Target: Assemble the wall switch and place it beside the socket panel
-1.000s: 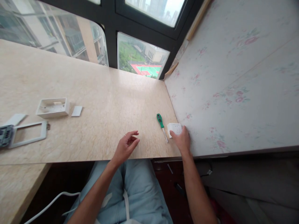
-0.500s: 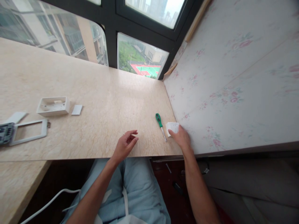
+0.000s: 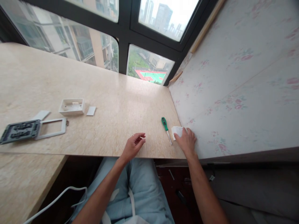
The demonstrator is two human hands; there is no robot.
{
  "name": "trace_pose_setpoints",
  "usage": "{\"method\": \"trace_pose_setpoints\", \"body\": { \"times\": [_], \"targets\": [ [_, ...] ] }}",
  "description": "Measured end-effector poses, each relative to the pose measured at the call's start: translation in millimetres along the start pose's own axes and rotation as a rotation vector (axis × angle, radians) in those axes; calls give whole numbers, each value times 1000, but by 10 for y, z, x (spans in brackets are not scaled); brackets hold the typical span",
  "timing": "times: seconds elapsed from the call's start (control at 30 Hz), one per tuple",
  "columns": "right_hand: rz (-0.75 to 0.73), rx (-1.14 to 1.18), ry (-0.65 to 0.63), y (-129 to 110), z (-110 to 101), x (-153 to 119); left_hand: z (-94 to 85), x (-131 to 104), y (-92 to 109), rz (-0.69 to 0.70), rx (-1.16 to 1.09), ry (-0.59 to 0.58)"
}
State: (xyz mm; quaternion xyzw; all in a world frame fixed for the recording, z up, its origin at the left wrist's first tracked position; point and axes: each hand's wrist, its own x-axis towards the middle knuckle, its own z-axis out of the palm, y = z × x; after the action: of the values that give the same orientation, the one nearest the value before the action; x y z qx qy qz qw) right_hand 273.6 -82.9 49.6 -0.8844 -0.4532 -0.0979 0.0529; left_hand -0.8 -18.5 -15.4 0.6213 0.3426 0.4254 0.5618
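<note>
My right hand (image 3: 187,141) is at the right end of the counter, its thumb and index finger around a small white socket (image 3: 177,131) with slots in its face. The other fingers spread toward the wall, and the hand hides the socket's right side. Just left of the socket lies a screwdriver (image 3: 164,124) with a green handle, its metal tip pointing toward me. My left hand (image 3: 132,145) hovers near the counter's front edge, fingers loosely curled. A small gap shows between its thumb and fingertips, with nothing visible in it.
On the left of the counter (image 3: 105,130) are an open white box (image 3: 72,112), a white square piece (image 3: 91,111), a white frame (image 3: 63,125) and a dark panel (image 3: 22,130). A flowered wall (image 3: 224,124) bounds the right side; windows stand behind. A white cable (image 3: 53,199) hangs below.
The view has swung left, showing more of the dark panel. My right hand's fingers have spread further over the socket toward the wall. My left thumb and fingers have drawn slightly closer together.
</note>
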Motion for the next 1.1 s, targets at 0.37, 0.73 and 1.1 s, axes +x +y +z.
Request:
{"method": "trace_pose_setpoints", "body": {
  "times": [0.37,0.73,1.1],
  "targets": [
    [-490,559,131,-398,441,-409,-33,-46,28,-47,-111,7],
    [-526,758,140,-436,746,-394,-996,-28,89,-49,107,506],
    [-613,745,197,-361,808,-381,-2378,216,372,-57,604,1027]
  ]
}}
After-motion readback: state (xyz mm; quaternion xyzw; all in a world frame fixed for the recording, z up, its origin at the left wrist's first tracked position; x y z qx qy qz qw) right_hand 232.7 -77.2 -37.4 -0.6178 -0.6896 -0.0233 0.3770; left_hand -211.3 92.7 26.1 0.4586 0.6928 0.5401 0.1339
